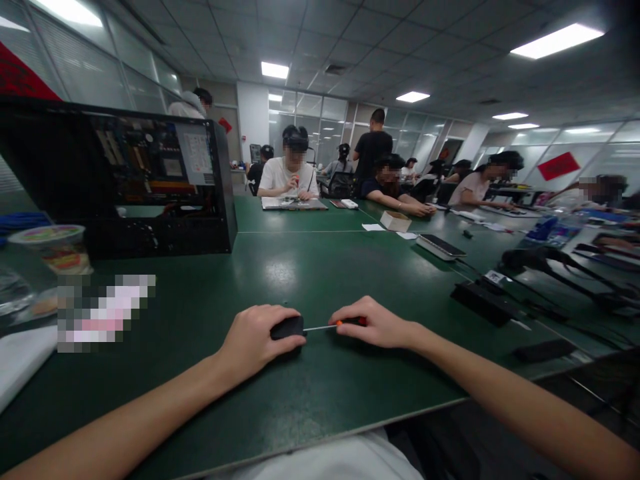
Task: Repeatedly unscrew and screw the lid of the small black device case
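My left hand (pixel 257 339) is closed around a small black computer mouse (pixel 287 327), its thumb on the near side and its fingers along the far side. A screwdriver (pixel 320 327) with an orange, red and black handle is in the grip of my right hand (pixel 375 323). Its thin metal shaft points left, and the tip meets the right end of the mouse. Whether the tip sits in a gap or only touches the surface is too small to tell. Both hands rest low over the green table (pixel 280 393), near its front edge.
An open black computer case (pixel 227 180) stands at the left, behind a plastic cup (pixel 65 250). To the right lie a black power adapter (pixel 483 300), cables and a white box with a dark phone-like slab (pixel 440 245). A person (pixel 287 173) works across the table.
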Tool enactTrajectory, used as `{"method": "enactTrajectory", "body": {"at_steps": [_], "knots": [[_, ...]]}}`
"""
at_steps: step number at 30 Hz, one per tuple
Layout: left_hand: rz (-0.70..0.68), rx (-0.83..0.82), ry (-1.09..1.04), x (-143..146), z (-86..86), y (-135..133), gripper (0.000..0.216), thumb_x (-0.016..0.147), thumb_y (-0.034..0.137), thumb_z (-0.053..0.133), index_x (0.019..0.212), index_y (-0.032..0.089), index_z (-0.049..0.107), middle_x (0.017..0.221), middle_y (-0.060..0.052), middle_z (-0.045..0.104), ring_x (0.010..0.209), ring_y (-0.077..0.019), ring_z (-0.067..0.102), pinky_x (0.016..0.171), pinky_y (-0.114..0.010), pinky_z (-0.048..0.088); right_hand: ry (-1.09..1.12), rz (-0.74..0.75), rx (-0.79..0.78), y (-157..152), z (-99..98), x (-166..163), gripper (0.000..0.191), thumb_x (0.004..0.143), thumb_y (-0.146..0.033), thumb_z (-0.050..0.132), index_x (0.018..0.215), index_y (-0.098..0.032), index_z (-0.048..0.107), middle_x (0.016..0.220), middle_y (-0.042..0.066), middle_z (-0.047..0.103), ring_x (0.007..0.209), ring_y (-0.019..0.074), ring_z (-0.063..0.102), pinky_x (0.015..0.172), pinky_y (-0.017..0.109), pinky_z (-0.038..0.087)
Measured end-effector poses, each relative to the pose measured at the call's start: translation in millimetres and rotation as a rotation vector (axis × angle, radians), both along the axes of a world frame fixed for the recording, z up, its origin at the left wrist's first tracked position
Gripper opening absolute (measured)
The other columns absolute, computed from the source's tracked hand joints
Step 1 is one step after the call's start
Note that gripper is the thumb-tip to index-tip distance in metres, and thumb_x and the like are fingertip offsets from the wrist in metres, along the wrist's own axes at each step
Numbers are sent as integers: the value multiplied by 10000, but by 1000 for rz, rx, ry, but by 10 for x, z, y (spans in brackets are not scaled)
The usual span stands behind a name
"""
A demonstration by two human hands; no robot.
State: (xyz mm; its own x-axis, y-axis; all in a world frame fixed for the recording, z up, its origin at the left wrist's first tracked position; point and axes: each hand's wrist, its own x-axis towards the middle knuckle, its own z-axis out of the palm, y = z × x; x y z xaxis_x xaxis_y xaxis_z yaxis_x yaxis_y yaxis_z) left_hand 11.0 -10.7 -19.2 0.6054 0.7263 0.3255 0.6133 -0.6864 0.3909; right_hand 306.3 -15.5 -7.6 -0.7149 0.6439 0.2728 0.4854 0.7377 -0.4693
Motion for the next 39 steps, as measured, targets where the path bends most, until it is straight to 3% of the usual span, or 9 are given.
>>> {"method": "enactTrajectory", "body": {"at_steps": [4, 8, 13, 18, 29, 33, 37, 39], "knots": [[-31, -18, -71, 7, -12, 8, 419, 895, 431, 749, 1235, 191, 704, 1171, -72, 765, 1047, -277, 702, 935, -388, 507, 118, -30, -10, 40, -205, -136, 326, 1005, -398, 572, 1125, -155, 753, 959, 61, 787, 731, 120, 679, 699, 215, 488], [-140, -74, -87, -126, 34, 76, 465, 901, 398, 742, 1307, 189, 655, 1252, -81, 730, 1124, -264, 678, 977, -354, 498, 148, -120, 45, 18, -216, -177, 312, 1008, -390, 563, 1130, -166, 744, 1006, 67, 787, 812, 143, 711, 754, 238, 508], [-118, -150, -63, -286, 47, 185, 385, 883, 415, 739, 1199, 198, 699, 1134, -59, 754, 1007, -257, 700, 881, -344, 515, 88, -169, 164, -9, -258, -145, 302, 999, -372, 572, 1161, -155, 705, 1050, 86, 767, 891, 169, 709, 811, 273, 513], [-98, -181, -127, -194, 15, 168, 394, 861, 422, 734, 1168, 177, 704, 1123, -74, 759, 1006, -268, 699, 896, -353, 512, 72, -147, 235, -5, -298, -216, 278, 999, -347, 566, 1167, -153, 673, 972, 78, 737, 836, 166, 673, 774, 277, 500], [-88, -205, -175, -222, 74, 148, 396, 851, 418, 743, 1170, 186, 714, 1094, -57, 766, 971, -256, 704, 841, -332, 519, 90, -132, 155, 59, -293, -155, 283, 1005, -356, 558, 1172, -158, 672, 1014, 85, 736, 862, 161, 671, 805, 282, 511], [-74, -163, -249, -208, 135, 118, 363, 848, 389, 749, 1146, 183, 728, 1099, -62, 766, 999, -254, 697, 886, -330, 513, 62, -172, 139, 106, -282, -88, 295, 999, -373, 557, 1166, -163, 678, 1016, 88, 741, 874, 171, 678, 808, 299, 514], [27, -148, -334, -260, 176, 207, 396, 919, 466, 646, 1157, 165, 744, 1103, -70, 763, 999, -249, 690, 881, -319, 516, 63, -233, 115, 189, -287, -33, 285, 987, -369, 568, 1141, -162, 689, 1059, 95, 749, 925, 186, 695, 843, 322, 524], [93, -173, -313, -320, 153, 299, 503, 992, 540, 484, 970, 138, 786, 886, -57, 764, 814, -223, 685, 734, -293, 516, 61, -271, 107, 220, -295, -25, 273, 978, -357, 576, 1132, -164, 694, 1073, 95, 750, 932, 192, 696, 848, 332, 526]]}}
